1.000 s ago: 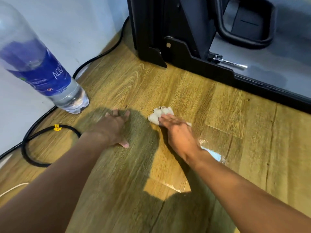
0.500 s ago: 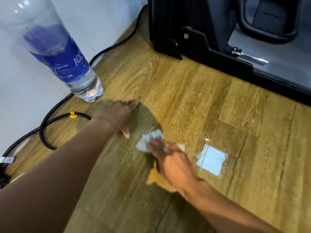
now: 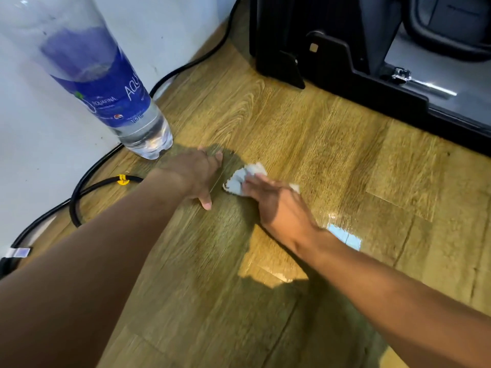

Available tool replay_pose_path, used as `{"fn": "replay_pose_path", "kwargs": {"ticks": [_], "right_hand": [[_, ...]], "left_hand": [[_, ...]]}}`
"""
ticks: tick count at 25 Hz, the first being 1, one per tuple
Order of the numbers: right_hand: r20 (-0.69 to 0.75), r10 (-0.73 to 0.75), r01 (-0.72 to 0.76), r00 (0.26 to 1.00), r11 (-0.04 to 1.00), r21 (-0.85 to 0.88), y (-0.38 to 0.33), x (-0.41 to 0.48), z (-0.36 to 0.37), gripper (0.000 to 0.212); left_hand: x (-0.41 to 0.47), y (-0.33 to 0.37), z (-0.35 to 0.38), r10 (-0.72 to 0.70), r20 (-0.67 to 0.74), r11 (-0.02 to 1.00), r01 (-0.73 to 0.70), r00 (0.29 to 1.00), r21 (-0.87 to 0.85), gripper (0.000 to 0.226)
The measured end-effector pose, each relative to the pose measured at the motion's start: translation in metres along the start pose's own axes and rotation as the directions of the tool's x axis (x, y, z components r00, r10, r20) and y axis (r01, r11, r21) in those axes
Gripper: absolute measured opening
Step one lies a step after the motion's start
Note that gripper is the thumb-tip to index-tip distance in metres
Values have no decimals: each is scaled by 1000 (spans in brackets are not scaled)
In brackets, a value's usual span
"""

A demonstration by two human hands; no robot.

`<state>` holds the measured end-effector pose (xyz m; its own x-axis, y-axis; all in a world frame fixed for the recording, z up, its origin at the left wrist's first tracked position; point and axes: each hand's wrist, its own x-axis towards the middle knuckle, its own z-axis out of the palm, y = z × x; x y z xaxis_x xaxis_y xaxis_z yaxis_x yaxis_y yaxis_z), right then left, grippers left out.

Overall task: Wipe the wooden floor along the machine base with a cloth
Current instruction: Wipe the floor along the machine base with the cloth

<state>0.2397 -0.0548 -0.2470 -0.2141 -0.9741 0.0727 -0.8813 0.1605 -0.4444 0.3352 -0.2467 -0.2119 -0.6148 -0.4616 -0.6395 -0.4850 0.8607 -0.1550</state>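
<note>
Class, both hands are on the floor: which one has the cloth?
The right hand, pressing the crumpled white cloth down; the left hand rests flat on bare floor near the water bottle.

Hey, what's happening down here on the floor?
A person is wiping the wooden floor near the black machine base. Their right hand presses a crumpled white cloth onto the boards, while the left hand rests flat beside it. A water bottle stands by the wall, near a black cable.
</note>
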Motion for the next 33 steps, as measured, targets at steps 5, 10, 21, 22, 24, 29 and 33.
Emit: {"fn": "replay_pose_path", "kwargs": {"ticks": [5,10,21,22,24,29,33], "right_hand": [[153,-387,368,909,920,135,29,-9,3,48],[-95,172,-167,981,984,57,100,95,-38,51],[-113,284,-297,952,947,-126,135,153,-60,38],[-123,343,-356,931,928,-111,131,159,-58,40],[-119,310,-323,943,939,-119,103,148,-41,46],[14,21,-19,1000,996,-92,69,96,-16,51],[-66,257,-261,964,963,-69,61,102,-21,55]], "left_hand": [[6,0,3,5,-28,999,-3,1000,45,134],[5,0,-2,-12,-60,998,15,998,54,133],[5,1,0,-7,-93,998,12,996,61,133],[5,1,0,-17,-96,999,20,995,37,133],[2,1,3,-21,-95,1000,22,995,14,131],[4,-6,6,8,-64,995,-14,998,-99,120],[10,-13,-1,8,-147,976,-40,989,-214,80]]}}
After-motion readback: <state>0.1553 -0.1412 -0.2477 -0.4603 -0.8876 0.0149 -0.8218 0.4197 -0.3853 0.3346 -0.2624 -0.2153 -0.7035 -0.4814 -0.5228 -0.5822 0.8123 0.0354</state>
